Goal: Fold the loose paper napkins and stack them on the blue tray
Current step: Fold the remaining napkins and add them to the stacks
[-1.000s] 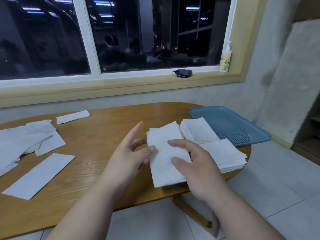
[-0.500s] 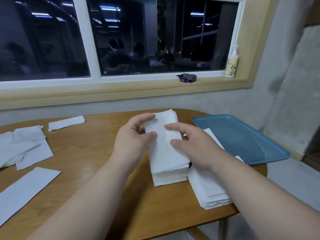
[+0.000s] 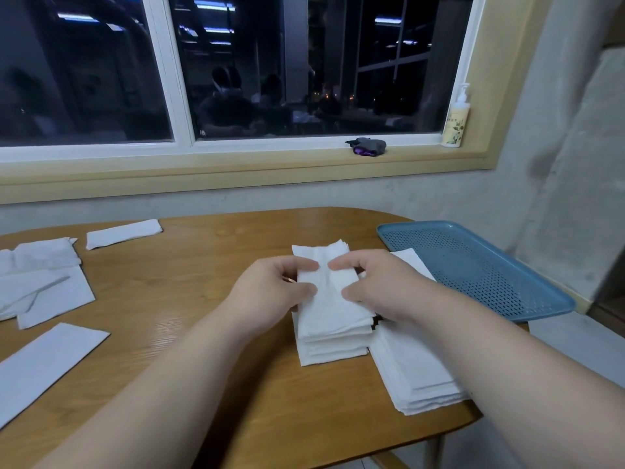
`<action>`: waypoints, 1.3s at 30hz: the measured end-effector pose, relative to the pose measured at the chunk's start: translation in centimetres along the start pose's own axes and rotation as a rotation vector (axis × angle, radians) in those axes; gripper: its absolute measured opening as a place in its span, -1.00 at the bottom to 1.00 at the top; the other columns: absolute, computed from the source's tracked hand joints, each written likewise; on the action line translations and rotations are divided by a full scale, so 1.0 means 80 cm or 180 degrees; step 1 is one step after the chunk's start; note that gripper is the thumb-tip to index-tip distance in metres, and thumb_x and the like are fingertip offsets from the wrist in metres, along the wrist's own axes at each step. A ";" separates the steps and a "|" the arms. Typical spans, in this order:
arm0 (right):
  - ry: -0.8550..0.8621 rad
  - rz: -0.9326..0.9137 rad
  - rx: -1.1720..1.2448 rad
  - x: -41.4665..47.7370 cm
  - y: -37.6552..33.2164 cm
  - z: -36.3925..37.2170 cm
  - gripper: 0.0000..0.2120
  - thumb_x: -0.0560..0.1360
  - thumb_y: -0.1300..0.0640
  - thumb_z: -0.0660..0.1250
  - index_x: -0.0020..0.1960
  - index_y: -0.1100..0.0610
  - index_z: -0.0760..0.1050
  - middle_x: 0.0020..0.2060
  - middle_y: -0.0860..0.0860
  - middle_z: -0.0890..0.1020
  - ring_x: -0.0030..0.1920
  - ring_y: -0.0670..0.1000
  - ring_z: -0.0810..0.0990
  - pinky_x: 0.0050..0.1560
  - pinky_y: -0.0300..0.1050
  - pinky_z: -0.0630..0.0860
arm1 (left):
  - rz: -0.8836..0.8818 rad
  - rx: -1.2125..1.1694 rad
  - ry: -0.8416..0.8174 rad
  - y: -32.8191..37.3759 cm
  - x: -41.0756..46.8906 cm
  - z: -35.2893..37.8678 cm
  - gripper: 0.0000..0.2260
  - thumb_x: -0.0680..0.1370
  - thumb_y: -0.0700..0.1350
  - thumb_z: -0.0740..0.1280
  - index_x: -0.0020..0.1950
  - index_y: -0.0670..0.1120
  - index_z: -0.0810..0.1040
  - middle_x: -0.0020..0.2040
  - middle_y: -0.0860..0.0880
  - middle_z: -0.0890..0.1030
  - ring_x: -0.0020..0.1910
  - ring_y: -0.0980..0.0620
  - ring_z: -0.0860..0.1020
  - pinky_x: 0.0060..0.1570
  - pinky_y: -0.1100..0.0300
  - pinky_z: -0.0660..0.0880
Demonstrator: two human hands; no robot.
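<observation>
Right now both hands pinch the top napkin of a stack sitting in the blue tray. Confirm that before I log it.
Wrong in one respect. In the head view the left hand and right hand do pinch the top napkin, but its stack sits on the table, left of the tray, not in it.

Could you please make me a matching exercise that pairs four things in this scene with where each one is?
Things:
1. blue tray
2. pump bottle
3. top napkin
4. grey bundle

Places:
A. pinched by the left hand and right hand
B. right end of the window sill
C. far right of the table
D. on the sill, left of the bottle

Pairs: 1-C, 2-B, 3-A, 4-D
</observation>
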State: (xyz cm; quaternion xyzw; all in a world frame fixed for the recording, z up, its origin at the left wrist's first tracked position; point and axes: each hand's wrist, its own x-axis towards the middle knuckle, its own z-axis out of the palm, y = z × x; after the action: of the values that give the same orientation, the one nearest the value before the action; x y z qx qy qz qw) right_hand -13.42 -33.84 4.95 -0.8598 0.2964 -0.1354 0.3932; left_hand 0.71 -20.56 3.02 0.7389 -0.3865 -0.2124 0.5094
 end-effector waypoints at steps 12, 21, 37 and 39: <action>-0.0078 0.0189 -0.1631 0.009 -0.010 0.022 -0.61 0.47 0.23 0.24 0.28 0.04 0.51 0.24 0.02 0.46 -0.02 0.07 0.61 -0.03 -0.07 0.59 | -0.0010 0.1263 -0.0071 -0.016 0.006 0.010 -0.64 0.47 -0.05 0.44 0.27 0.11 0.59 -0.02 0.23 0.49 -0.10 0.28 0.51 -0.22 0.48 0.34; 0.0584 -0.0397 -0.1398 -0.030 -0.033 0.033 -0.69 0.53 0.07 0.31 0.24 -0.17 0.49 0.15 -0.17 0.40 -0.04 -0.04 0.55 0.00 -0.06 0.55 | 0.0128 0.1270 0.0377 -0.012 -0.046 -0.017 -0.73 0.49 0.07 0.37 0.19 0.23 0.54 0.02 0.18 0.39 -0.15 0.27 0.49 -0.28 0.41 0.29; -0.0448 -0.1591 -0.1196 -0.049 -0.162 0.277 -0.69 0.57 0.00 0.24 0.28 -0.06 0.55 0.19 -0.15 0.49 0.26 -0.05 0.37 0.31 -0.15 0.37 | -0.0213 0.2313 0.1748 -0.127 -0.265 -0.214 -0.77 0.51 0.19 0.33 0.12 0.20 0.62 -0.01 0.28 0.43 0.06 0.19 0.38 0.03 0.25 0.32; -0.0433 -0.1696 -0.1264 -0.039 -0.178 0.302 -0.66 0.55 0.00 0.25 0.31 -0.06 0.53 0.25 -0.16 0.49 0.29 -0.03 0.35 0.38 -0.10 0.31 | -0.0163 0.2466 0.1897 -0.139 -0.270 -0.230 -0.78 0.51 0.16 0.31 0.08 0.18 0.65 -0.03 0.24 0.46 0.03 0.12 0.38 0.04 0.17 0.35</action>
State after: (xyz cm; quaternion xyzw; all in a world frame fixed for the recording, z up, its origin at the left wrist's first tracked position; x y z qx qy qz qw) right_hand 1.15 -10.22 -0.12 -0.9739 0.0550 -0.1152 0.1877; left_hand 4.48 9.34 -1.75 0.9120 -0.2563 0.1553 0.2800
